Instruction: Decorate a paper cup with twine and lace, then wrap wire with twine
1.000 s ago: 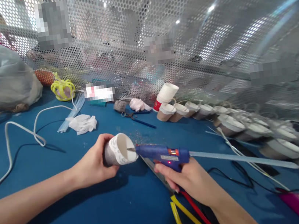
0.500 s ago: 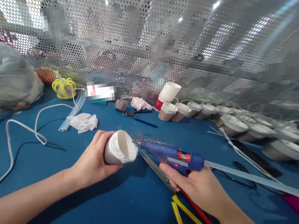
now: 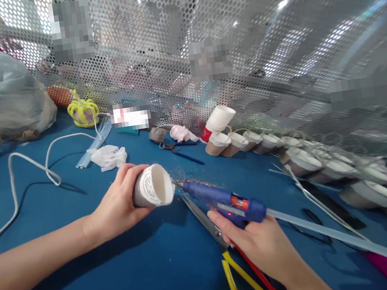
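blue tabletop [image 3: 154, 275] below, grey cup [image 3: 146, 189] between left fingers [image 3: 130, 177], mouth beyond them

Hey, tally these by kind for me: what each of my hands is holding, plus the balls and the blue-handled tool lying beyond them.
Glue gun, in the right hand: 1
Grey and white cup, in the left hand: 1
Balls, one grey ball and one pink ball: 2
Blue-handled tool: 1
Total: 5

Head view, facing forward-down over blue table [image 3: 143, 277].
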A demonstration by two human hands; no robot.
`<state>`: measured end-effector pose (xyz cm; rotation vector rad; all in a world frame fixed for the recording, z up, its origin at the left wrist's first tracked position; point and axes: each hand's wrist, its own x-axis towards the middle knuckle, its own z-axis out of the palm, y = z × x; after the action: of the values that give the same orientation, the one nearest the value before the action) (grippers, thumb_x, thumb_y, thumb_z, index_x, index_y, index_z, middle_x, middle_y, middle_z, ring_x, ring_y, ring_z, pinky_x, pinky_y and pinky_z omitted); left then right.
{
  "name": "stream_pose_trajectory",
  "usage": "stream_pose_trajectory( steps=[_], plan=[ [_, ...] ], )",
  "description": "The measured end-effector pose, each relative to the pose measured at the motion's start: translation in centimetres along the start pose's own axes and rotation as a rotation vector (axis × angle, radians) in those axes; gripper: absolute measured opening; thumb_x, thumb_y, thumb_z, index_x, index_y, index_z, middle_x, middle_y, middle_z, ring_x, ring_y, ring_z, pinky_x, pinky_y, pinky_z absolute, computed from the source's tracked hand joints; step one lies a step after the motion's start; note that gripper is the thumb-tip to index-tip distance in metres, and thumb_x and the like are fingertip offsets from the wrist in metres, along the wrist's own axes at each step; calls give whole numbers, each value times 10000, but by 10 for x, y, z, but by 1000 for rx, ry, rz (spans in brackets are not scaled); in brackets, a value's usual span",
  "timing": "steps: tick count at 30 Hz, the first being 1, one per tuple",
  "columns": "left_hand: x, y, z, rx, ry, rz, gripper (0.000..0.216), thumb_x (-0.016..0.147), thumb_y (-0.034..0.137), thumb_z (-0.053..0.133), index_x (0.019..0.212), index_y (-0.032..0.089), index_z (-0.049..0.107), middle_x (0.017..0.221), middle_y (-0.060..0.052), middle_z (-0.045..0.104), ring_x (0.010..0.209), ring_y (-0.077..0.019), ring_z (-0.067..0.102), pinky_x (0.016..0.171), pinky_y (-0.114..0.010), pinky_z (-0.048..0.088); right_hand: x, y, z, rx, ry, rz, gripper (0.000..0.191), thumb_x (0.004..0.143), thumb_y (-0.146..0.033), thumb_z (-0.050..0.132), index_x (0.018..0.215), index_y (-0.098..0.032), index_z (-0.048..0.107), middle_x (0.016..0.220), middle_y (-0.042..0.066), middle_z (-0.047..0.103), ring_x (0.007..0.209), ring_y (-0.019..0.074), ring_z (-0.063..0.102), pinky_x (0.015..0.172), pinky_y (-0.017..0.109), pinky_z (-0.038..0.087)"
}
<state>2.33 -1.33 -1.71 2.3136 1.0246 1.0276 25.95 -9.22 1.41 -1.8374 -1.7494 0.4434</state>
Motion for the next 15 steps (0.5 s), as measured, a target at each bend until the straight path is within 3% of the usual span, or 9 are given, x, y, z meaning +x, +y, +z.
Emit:
stream_pose_trajectory(
  steps=[7,15],
  plan=[
    [0,-1,0,65,32,30,637,676,194,626,1213,210,285,1130,-119,385,1066,-269,455,926,-470,413,-2,3,2,-13,24,4,456,721,-550,518,401,-241,420,351,-16,493,320,139,497,403,268,449],
    [-3,-1,3,76,19,54,629,697,202,618,1228,203,282,1131,-125,382,1072,-265,453,930,-453,419,-1,-15,-5,-25,-2,-16,403,746,-432,535,405,-244,431,369,-17,524,348,145,529,421,257,460]
  ],
)
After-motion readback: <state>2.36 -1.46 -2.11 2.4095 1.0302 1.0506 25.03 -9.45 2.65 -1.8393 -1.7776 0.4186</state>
